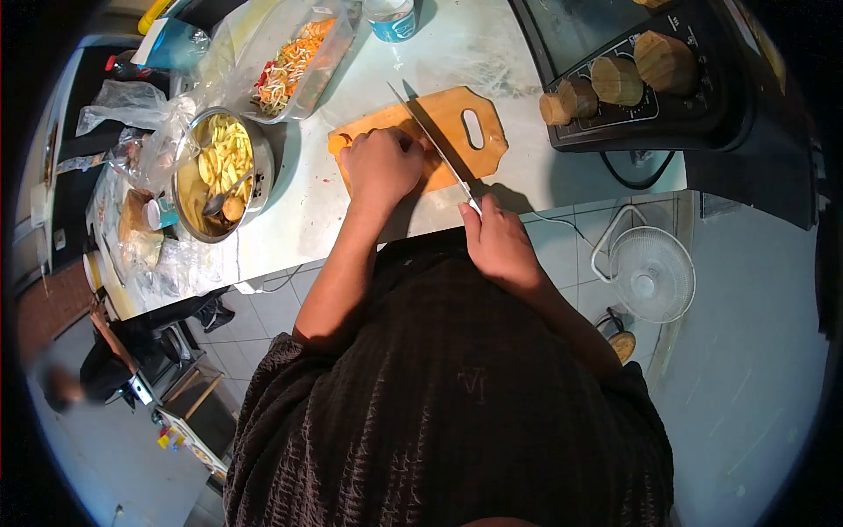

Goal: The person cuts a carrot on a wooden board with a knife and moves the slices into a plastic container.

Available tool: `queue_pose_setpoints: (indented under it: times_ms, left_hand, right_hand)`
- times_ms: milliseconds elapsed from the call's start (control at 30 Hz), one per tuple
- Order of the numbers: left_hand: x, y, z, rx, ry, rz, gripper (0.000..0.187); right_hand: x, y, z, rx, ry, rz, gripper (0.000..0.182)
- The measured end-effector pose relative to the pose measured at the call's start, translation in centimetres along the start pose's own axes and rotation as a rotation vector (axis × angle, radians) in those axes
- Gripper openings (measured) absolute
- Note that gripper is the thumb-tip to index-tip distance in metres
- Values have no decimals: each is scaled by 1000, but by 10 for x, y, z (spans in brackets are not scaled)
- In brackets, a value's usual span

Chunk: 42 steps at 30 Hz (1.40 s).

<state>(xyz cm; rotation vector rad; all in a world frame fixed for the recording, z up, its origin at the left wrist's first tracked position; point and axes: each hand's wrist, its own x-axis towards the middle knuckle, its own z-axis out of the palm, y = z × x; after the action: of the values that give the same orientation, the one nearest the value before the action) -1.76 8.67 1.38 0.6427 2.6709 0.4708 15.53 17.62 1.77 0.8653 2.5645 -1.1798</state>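
A wooden cutting board (pixel 452 132) with a slot handle lies on the white table. My left hand (pixel 379 169) rests on it, fingers curled down over an orange vegetable that they mostly hide. A bit of orange (pixel 346 140) shows by the fingers, at the board's left side. My right hand (pixel 502 241) is closed round the white handle of a kitchen knife (pixel 436 151). The long blade slants up and left across the board, just right of my left hand, its tip beyond the board's far edge.
Left of the board stand a metal pot (pixel 257 180) with yellow cut pieces and a spoon, and a plastic container (pixel 332 66) of shredded vegetables. A cup (pixel 391 22) stands behind; a black appliance (pixel 615 105) is at right. A white fan (pixel 652 274) and another person (pixel 110 356) are beyond.
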Motion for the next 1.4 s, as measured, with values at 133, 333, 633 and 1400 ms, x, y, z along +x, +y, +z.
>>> queue_pose_setpoints:
  times_ms: [133, 333, 633, 1400]
  left_hand:
    - [0, -4, 5, 41, 81, 54, 32]
    - [1, -1, -1, -76, -12, -23, 27]
    - [1, -2, -1, -144, -46, -46, 26]
    - [-1, -3, 2, -96, 10, -4, 27]
  right_hand:
    - [0, -6, -1, -24, -4, 6, 39]
    - [0, -7, 0, -13, 24, -42, 36]
    - [1, -22, -15, -87, -52, 18, 32]
    - [13, -17, 2, -123, -40, 91, 35]
